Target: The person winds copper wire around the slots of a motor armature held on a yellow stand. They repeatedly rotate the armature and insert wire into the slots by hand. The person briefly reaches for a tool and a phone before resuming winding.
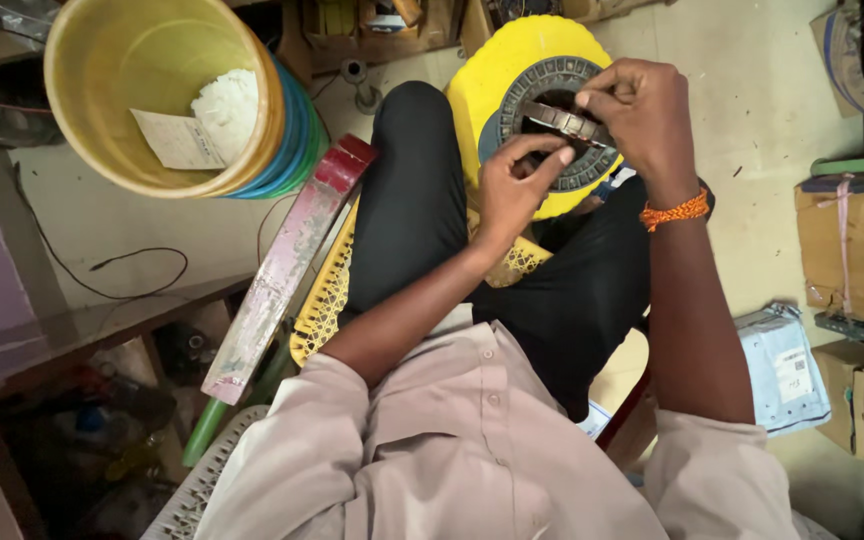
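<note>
Nearest the camera is my beige buttoned shirt (472,440), filling the bottom of the view, with both bare forearms reaching away from it over my lap in black trousers (552,290).

Farther off, above my knees, sits a round grey toothed disc (592,170), ring-shaped with an open centre, lying flat against a yellow plastic stool seat (512,50) behind it. Across the disc's opening lies a short metal strip (564,121), dull grey-brown. Its long axis runs from upper left to lower right, tilted slightly downward toward the right.

My left hand (517,185) is just near of the strip, fingers curled narrow, with thumb and forefinger pinched at the strip's lower edge and the disc's inner rim. My right hand (642,115), with an orange thread band (674,211) at its wrist, closes over the strip's right end from the far side, fingertips gripping it.

To the left, well apart from my hands, a yellow bucket (92,110) holds a paper slip (180,140) and white powder (229,100), nested in blue and green buckets. A worn red and white plank (282,270) leans beside my left leg. Cardboard boxes (842,250) stand on the floor at right.
</note>
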